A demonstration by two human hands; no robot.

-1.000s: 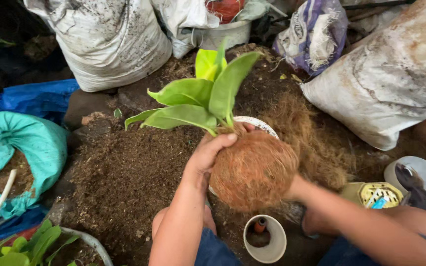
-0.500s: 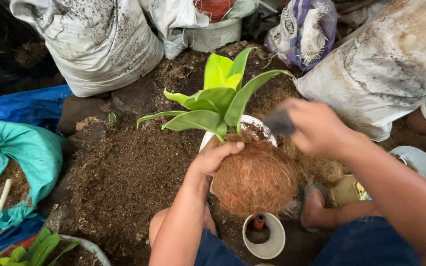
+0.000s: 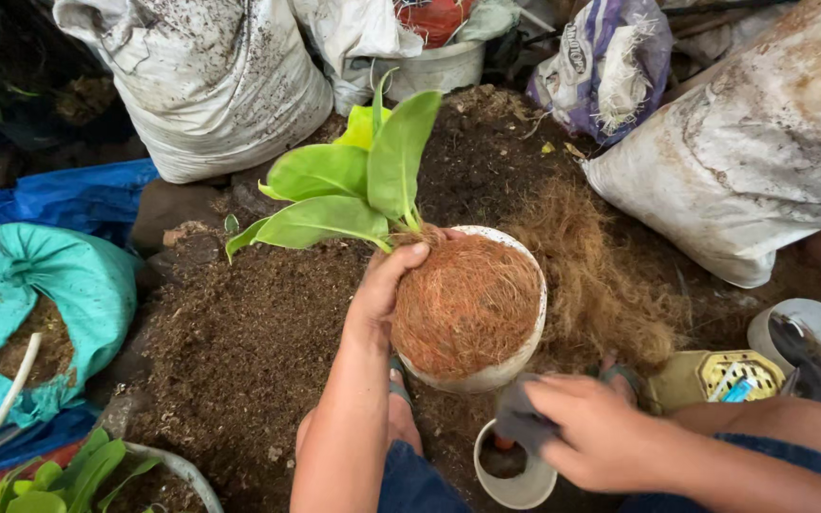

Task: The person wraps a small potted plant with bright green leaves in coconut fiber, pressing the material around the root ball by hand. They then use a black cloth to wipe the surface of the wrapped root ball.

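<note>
Mid-frame, our left hand (image 3: 382, 299) clasped the fibre-wrapped plant (image 3: 463, 304), steadying it; our right hand (image 3: 591, 432) pinched dark cloth (image 3: 517, 418).

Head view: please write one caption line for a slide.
Left hand steadies a leafy plant in a white pot wrapped with coconut fibre; right hand holds something dark.

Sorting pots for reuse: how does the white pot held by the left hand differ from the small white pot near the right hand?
The white pot is bigger, tilted, filled with coconut fibre and a green plant, steadied by the left hand. The small white pot stands upright on the ground, nearly empty, with the right hand over its rim. Both are round and white.
</note>
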